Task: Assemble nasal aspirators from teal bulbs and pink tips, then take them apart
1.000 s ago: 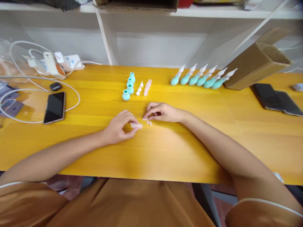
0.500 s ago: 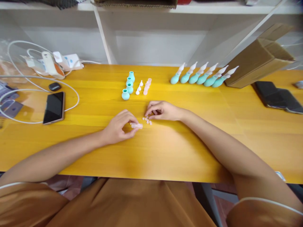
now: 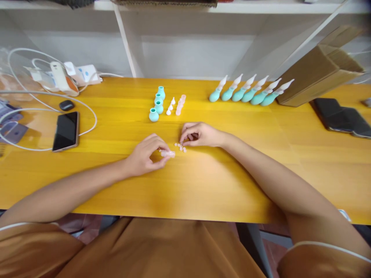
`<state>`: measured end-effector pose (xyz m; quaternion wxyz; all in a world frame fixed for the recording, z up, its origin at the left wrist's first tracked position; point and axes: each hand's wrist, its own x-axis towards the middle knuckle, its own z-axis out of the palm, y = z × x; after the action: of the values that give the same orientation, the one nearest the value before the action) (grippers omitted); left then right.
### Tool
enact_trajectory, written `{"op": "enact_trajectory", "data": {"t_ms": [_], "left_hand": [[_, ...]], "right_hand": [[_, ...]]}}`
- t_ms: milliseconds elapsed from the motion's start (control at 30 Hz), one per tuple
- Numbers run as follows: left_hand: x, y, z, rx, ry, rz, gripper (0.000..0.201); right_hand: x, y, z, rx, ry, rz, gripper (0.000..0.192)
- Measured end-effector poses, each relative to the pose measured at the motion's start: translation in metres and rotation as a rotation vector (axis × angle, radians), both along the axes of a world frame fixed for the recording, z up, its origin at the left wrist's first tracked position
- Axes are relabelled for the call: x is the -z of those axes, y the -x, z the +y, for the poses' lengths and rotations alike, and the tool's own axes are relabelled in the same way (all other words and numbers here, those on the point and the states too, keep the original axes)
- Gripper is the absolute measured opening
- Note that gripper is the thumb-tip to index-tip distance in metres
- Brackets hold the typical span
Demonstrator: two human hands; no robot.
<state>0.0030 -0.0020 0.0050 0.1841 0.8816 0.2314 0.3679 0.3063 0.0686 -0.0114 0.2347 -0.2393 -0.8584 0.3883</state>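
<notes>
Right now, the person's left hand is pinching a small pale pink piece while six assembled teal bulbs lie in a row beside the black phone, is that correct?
Not quite. The head view shows the left hand pinching the pale pink piece, but the six assembled teal bulbs lie beside the cardboard box, not the black phone.

Bright, even daylight, soft and diffuse. Glossy yellow wooden table (image 3: pixel 203 185) shows a pale sheen band across its middle, no hard glare. Shadows are faint, only thin ones under the forearms. Wide-angle distortion: the table's far edge bows, white shelf uprights (image 3: pixel 124 38) lean outward. Centre of the table is sharp; its left and right ends smear, brown cardboard box (image 3: pixel 319 69) is soft.
</notes>
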Motion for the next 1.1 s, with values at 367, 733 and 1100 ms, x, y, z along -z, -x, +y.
{"op": "enact_trajectory", "data": {"t_ms": [367,733,1100], "left_hand": [[0.002,0.002,0.001,0.020,-0.019,0.003,0.015],[0.001,0.002,0.001,0.016,-0.002,-0.003,0.015],[0.002,0.002,0.001,-0.005,0.013,0.022,0.016]], "right_hand": [[-0.013,0.023,-0.026,0.096,0.140,0.335,0.017],[-0.019,0.045,-0.053,-0.001,0.115,0.390,0.018],[-0.015,0.044,-0.049,0.023,0.105,0.348,0.024]]}}
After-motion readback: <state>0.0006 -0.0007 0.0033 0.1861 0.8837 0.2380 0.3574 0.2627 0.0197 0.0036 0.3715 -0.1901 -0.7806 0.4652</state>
